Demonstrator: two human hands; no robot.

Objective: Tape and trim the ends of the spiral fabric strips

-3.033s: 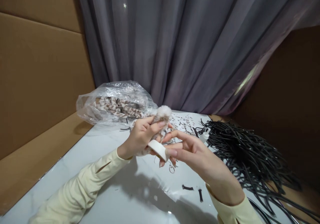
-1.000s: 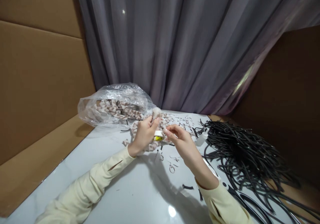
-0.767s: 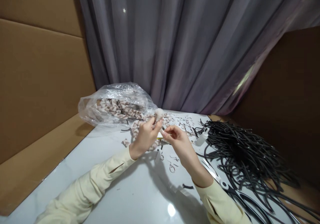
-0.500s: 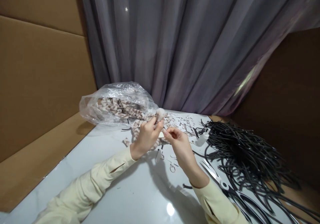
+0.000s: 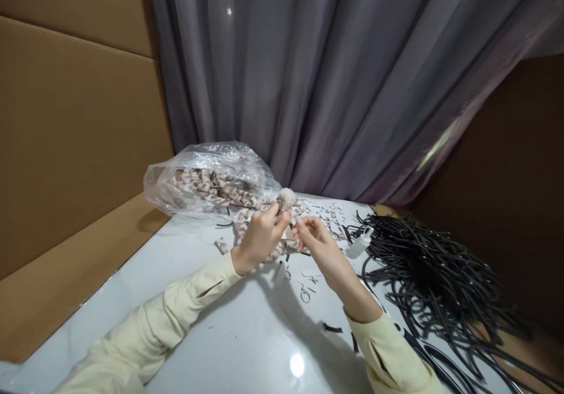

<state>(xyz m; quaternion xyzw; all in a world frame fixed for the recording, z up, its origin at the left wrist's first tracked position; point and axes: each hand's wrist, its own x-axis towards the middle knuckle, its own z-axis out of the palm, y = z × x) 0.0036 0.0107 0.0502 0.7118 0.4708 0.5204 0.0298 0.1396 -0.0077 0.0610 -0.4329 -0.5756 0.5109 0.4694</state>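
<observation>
My left hand (image 5: 259,236) is closed around a fluffy brown-and-white striped plush piece (image 5: 288,197), its pale rounded end sticking up above the fingers. My right hand (image 5: 318,240) is just to the right, thumb and fingertips pinched together near the piece's lower end. What sits in that pinch is too small to make out. Under and behind my hands lies a heap of similar striped plush pieces (image 5: 241,222). Small metal rings and hooks (image 5: 305,294) lie on the white table (image 5: 229,329) nearer to me.
A clear plastic bag (image 5: 220,154) full of striped pieces lies at the back left. On the right are a small white bottle (image 5: 360,243) and a big tangle of black cords (image 5: 436,270). Small hardware (image 5: 332,213) is scattered behind my right hand. Cardboard walls (image 5: 79,124) and a grey curtain (image 5: 264,77) surround the table.
My right hand has shifted slightly up and right, its fingers now bunched differently by the plush piece. My right forearm now covers the scissors. My left hand keeps its grip.
</observation>
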